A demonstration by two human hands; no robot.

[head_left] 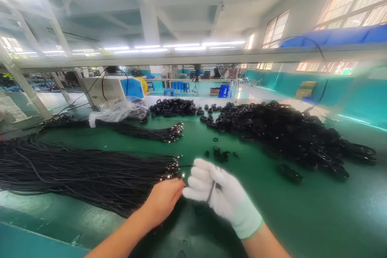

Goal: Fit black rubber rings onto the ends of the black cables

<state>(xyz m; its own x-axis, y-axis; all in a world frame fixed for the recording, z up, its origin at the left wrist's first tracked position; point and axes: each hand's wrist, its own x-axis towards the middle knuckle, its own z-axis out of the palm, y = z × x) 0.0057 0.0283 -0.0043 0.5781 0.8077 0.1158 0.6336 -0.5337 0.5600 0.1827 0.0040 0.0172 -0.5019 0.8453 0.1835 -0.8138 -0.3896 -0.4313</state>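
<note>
As your right hand (222,197) curls around a strand (211,192), your left hand (165,200), grip hidden, is nearer the cables (90,169) stretching leftward.

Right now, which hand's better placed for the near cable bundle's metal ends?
Left, probably: the left hand, grip hidden, sits beside those metal ends; the gloved right hand, close too, appears to hold a dark strand.
</note>
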